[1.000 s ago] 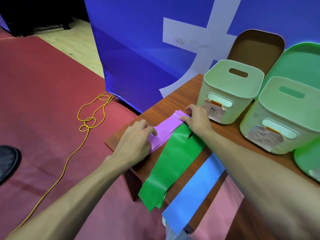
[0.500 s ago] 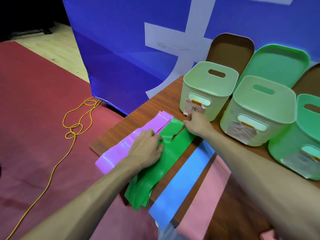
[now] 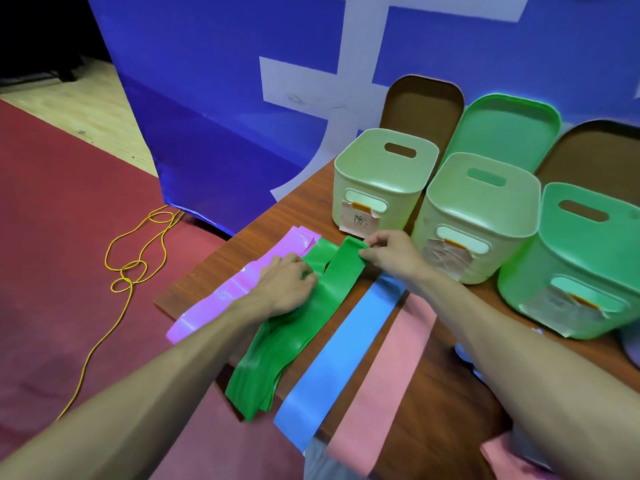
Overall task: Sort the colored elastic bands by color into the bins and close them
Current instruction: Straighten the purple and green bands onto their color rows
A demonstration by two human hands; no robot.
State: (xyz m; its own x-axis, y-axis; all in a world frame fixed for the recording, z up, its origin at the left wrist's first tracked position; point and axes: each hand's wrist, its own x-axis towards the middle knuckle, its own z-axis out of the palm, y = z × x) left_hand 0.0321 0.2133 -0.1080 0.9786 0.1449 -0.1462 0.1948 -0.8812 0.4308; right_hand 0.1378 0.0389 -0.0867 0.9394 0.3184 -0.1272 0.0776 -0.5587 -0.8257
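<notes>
Paper labels taped to the three pale green plastic bins (image 3: 479,216) at right carry scribbles I cannot read. Since a moment ago the right hand (image 3: 394,256) has lifted the glossy green elastic band's (image 3: 304,317) far end off the wooden counter (image 3: 263,230), fingers pinching it; the left hand (image 3: 287,287) presses it mid-frame, fingers together.

Bin labels (image 3: 360,221) too blurred to read
</notes>
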